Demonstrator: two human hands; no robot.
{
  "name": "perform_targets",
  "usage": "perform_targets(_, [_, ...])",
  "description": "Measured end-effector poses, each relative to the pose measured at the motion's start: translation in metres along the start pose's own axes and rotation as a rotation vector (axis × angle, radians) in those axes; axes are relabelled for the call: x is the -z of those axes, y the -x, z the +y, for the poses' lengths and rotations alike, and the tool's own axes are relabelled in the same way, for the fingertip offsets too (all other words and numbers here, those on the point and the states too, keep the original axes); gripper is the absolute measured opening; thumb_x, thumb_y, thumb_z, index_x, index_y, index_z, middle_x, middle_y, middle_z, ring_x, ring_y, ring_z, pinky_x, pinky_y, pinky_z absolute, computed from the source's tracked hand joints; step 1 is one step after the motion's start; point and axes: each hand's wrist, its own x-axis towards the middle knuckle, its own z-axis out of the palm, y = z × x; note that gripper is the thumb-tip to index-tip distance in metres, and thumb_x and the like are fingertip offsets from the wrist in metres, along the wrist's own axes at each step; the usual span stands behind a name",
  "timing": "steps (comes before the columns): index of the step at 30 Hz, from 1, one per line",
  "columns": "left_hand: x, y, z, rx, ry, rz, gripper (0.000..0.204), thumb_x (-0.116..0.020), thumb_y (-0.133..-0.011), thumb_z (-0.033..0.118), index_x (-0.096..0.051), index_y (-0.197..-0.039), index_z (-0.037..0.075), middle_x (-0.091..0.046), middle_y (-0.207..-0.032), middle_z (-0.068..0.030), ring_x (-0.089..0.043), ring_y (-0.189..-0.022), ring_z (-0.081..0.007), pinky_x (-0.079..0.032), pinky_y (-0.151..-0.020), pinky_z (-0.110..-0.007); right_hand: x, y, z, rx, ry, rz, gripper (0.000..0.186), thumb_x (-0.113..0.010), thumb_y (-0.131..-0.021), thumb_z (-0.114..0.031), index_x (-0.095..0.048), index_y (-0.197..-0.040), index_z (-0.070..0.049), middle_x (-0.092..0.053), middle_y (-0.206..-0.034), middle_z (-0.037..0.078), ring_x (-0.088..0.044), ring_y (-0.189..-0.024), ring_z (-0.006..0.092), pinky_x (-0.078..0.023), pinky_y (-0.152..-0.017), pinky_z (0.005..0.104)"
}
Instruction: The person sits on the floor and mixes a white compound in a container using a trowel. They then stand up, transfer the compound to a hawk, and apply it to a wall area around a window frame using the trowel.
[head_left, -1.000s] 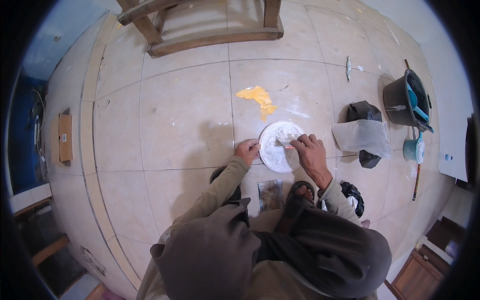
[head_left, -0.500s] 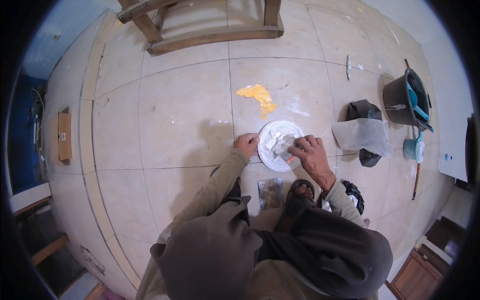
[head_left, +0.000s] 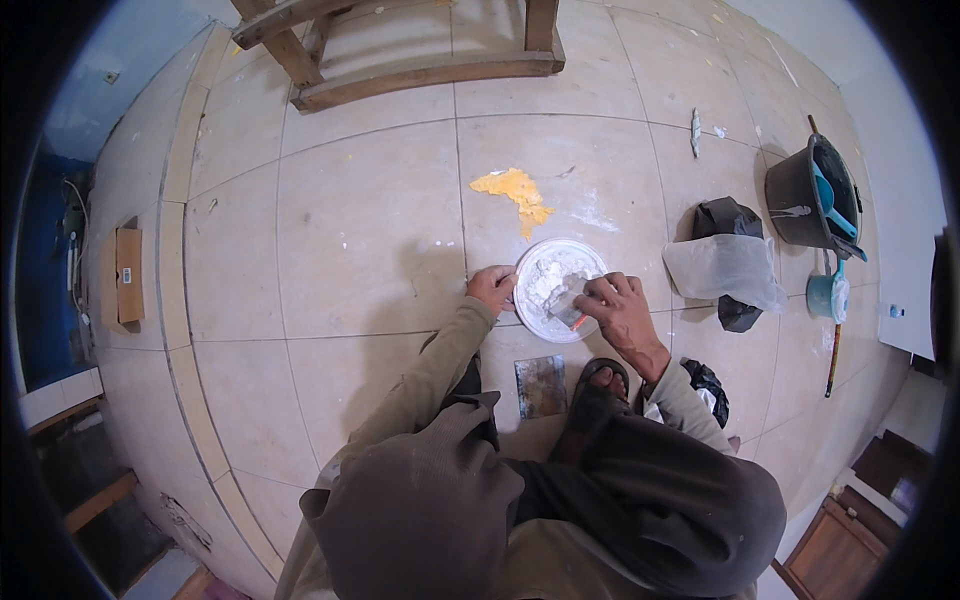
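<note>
Now, the round white dish (head_left: 535, 318): sits on the tiled floor (head_left: 375, 230), in front of the person, between both hands.
White paste (head_left: 548, 276): spread in lumps and smears inside the dish.
Left hand (head_left: 493, 289): at the dish's left edge, fingers bent close together and gripping the rim.
Right hand (head_left: 620, 308): over the dish's right side, fingers pinched on the flat scraper.
Flat scraper (head_left: 566, 301): held low over the right half of the dish; whether its edge touches the paste, I cannot tell.
Dark flat plate (head_left: 541, 387): on the floor, on the person's side of the dish.
Sandalled foot (head_left: 607, 378): near the dish, toward the person and to the right.
Yellow flaky patch (head_left: 516, 194): just beyond the dish.
Whitish plastic bag (head_left: 722, 270): right of the dish, with dark material showing at both ends.
Dark bucket (head_left: 793, 200): farther right of the dish, a teal dipper (head_left: 827, 195) inside.
Wooden frame (head_left: 430, 84): well beyond the dish.
Cardboard box (head_left: 129, 275): well left of the dish.
</note>
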Motion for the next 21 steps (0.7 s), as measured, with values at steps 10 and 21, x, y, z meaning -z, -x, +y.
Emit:
perform_targets(10, [0.001,0.003,-0.005,-0.033,0.052,-0.044,0.034,-0.056,-0.095,0.019,-0.056,-0.122,-0.003,-0.065,-0.102,-0.0106,-0.066,-0.085,-0.0164,-0.059,-0.070,-0.032,-0.001,-0.019,-0.003,-0.183,0.032,0.173,0.025,-0.063,-0.073,-0.007,-0.066,-0.095,-0.017,-0.057,-0.096,0.000,-0.053,-0.093,0.0217,-0.040,-0.079,0.0380])
perform_targets(21, [0.000,-0.002,0.006,-0.004,0.111,-0.049,0.034,-0.058,-0.095,0.020,-0.058,-0.120,-0.003,-0.065,-0.103,-0.0091,-0.065,-0.086,-0.0155,-0.059,-0.070,-0.032,-0.006,-0.029,0.002,0.074,0.009,0.000,0.020,-0.056,-0.079,-0.016,-0.064,-0.097,-0.016,-0.054,-0.098,0.003,-0.051,-0.097,0.0221,-0.038,-0.084,0.0388])
